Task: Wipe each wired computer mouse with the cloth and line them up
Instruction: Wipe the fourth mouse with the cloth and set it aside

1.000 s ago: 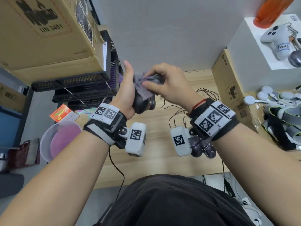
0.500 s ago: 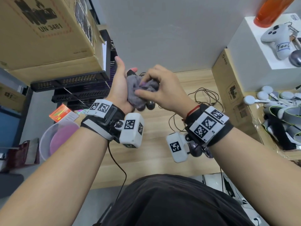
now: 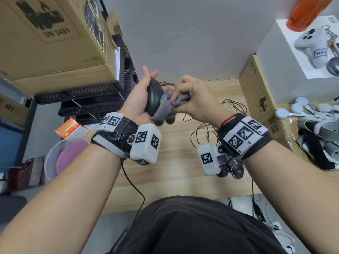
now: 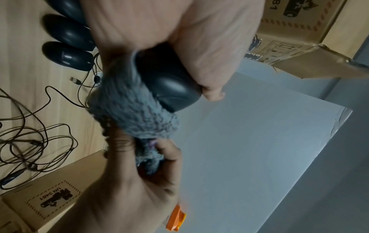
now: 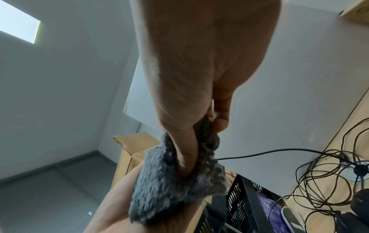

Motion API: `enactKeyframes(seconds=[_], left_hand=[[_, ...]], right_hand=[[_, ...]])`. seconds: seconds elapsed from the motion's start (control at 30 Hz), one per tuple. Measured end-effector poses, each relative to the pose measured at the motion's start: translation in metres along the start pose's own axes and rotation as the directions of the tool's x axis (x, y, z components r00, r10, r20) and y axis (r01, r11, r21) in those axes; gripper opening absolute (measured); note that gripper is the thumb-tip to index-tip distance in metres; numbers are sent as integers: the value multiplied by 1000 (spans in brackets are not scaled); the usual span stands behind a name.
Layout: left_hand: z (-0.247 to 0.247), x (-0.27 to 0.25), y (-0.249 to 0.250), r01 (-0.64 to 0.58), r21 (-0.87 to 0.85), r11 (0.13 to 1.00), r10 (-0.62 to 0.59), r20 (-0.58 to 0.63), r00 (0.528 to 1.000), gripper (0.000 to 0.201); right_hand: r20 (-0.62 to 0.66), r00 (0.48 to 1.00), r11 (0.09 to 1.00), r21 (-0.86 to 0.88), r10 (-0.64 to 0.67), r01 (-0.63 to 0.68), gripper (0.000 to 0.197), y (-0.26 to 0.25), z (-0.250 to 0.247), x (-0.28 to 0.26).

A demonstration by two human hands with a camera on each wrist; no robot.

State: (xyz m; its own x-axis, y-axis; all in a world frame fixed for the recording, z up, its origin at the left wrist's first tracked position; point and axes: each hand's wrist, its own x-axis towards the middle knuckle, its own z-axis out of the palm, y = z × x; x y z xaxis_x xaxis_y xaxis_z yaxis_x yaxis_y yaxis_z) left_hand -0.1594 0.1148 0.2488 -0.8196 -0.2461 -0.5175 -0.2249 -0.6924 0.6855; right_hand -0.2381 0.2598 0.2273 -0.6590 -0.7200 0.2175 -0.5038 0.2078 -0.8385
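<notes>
Gripping a glossy black oval wired computer mouse (image 3: 153, 97) above the pale wooden worktop (image 3: 176, 173), the left hand (image 3: 136, 101) has its palm and curled fingers (image 4: 212, 93) clamped around the mouse body, with the fingertips reaching past its far end. The right hand (image 3: 197, 99) pinches a fuzzy grey cloth with a purple trim (image 3: 166, 106) between thumb and curled fingers (image 5: 185, 151), and the cloth is pressed against the right side of the held mouse, draped over its near half. From the left wrist view the cloth (image 4: 131, 110) wraps part of the mouse (image 4: 171, 88) while the right hand (image 4: 129, 186) bunches the rest of the fabric. Lying on the worktop below, three more black wired mice (image 4: 66, 56) sit side by side, just beside one another, their thin dark cables (image 4: 38, 137) coiled in a loose tangle to the right. A brown cardboard box printed UN 3481 (image 3: 53, 33) stands at the far left over stacked black plastic crates (image 3: 80, 99), and a translucent round tub with a pink base (image 3: 64, 158) sits at the near left. On a white box at the far right lies a white game controller (image 3: 311, 44).
</notes>
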Motion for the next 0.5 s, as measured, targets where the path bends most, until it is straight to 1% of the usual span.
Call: enactKeyframes(seconds=[0.07,0.1,0.13,0.17,0.2,0.27,0.33,0.37,0.43,0.5], left_hand=[[1,1,0,-22,9,1000,22,30,999,60],[1,2,1,-23,6,1000,23,41,999,61],[1,2,1,-2,5,1000,1,63,998,66],[2,1,2,39,4,999,-40,98,994,75],[2,0,2,79,15,997,-80,125,989,84],[0,2,0,125,39,991,-130,164,978,91],[-5,5,-3,120,54,991,-127,163,978,90],[-7,6,-4,110,32,993,-113,162,980,88],[-9,8,-5,77,-3,997,-76,141,987,79],[-7,8,-6,22,33,999,-24,67,997,65]], right_hand=[[-97,994,998,-14,54,-55,29,6,-4,5],[-121,990,997,-8,78,-80,28,7,-5,6],[-127,988,996,8,89,-89,27,5,-4,5],[-120,989,996,30,81,-78,27,2,-2,3],[-109,992,998,42,56,-52,28,-1,0,1],[-72,997,1000,26,-6,8,33,-8,5,-3],[-54,999,1000,3,-10,10,34,-8,5,-2],[-74,997,1000,-12,13,-14,32,-4,3,1],[-155,983,992,-59,98,-109,29,9,-5,5],[-206,963,978,-84,172,-193,29,20,-10,4]])
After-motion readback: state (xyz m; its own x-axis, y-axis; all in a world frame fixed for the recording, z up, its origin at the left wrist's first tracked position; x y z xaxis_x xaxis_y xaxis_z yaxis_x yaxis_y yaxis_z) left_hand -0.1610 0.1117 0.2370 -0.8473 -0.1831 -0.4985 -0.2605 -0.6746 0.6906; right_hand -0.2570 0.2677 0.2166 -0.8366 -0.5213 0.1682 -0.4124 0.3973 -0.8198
